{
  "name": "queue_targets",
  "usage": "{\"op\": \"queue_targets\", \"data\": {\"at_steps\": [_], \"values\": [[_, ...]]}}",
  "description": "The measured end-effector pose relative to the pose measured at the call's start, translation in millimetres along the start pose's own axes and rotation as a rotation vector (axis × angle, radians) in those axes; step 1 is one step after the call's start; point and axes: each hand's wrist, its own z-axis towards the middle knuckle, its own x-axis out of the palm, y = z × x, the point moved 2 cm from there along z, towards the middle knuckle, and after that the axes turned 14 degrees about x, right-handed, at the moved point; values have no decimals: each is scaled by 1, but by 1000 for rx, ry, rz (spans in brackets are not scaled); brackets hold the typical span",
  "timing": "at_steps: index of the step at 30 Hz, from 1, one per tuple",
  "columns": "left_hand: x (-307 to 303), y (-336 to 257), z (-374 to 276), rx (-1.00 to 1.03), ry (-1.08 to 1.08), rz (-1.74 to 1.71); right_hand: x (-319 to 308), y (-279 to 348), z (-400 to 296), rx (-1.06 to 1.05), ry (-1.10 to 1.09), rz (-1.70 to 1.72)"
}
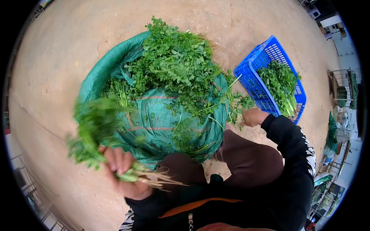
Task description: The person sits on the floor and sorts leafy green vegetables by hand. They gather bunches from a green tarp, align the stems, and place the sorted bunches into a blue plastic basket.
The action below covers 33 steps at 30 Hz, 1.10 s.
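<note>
My left hand is closed around a bunch of leafy greens that look like coriander. Its pale roots point right and its leaves, blurred, point up and left. My right hand is beside the near left corner of the blue plastic crate, next to loose sprigs; whether its fingers hold any is unclear. Before my knees lies a green woven plastic sack, its edge rolled down. A large heap of the same greens rests on the far side of it, with scattered stems nearer me.
More greens lie inside the crate, roots towards me. Both sack and crate stand on a bare brown floor. My knees are close to the sack's near edge. Wire racks and bagged goods line the far right.
</note>
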Motion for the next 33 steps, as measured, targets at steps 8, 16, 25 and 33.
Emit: {"op": "queue_targets", "data": {"at_steps": [8,16,25,33], "values": [[-55,54,1,-543,-380,-45,-151,-48,210,14,-746,293],[9,54,15,3,-55,219,-205,-26,303,-116,-674,266],[-46,114,23,-183,-235,8,-175,-51,257,-212,-982,473],[-6,126,14,-264,119,343,-46,6,78,-14,-899,618]]}}
